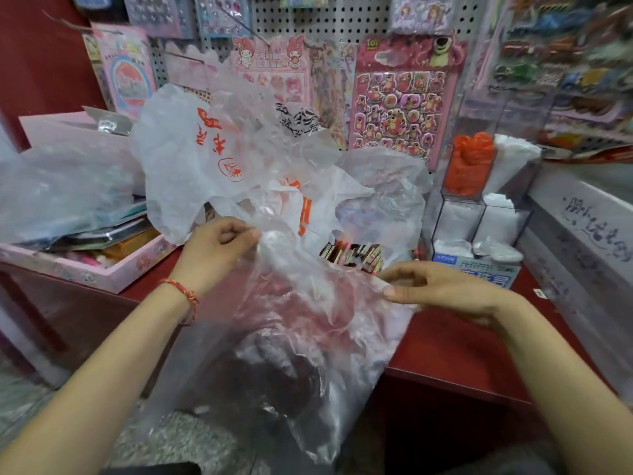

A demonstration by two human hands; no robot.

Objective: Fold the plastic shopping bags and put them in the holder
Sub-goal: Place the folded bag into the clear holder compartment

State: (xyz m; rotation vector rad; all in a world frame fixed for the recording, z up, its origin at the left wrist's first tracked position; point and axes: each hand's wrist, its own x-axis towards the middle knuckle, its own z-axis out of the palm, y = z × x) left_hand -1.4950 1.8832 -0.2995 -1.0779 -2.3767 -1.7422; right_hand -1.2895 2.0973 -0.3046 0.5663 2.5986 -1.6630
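Left hand: fingers curled in, thumb and fingertips pinching the upper rim of the clear bag; a red string bracelet sits on the wrist

Right hand: thumb closed against nearly straight fingers, nipping the same bag's rim further to the right; nothing else is held

Clear bag: stretched loosely between the two hands above the front edge of the surface; its crumpled body hangs down past that edge toward the floor; not yet flattened or folded

Other bags: a puffed heap of printed bags with orange lettering lies toward the back of the surface, just behind the hands; more loose film lies over the pink box at the left edge

Holder: clear compartments at the right rear of the surface; one upper cell holds orange bags, the others white ones

Step in hand: probably spreading the bag to find its edges before the first fold

Risk, slip: the film is thin and slick; a light pinch at two points could let the rim slide out, and the hanging weight would drag the bag to the floor

Risk, air: trapped air and creases would make a bulky fold that may not fit a narrow cell

Risk, snag: the heap sits close behind; a wide sweep could catch it and pull it forward

Risk, holder: the cells look well filled; forcing a bag in could push others out
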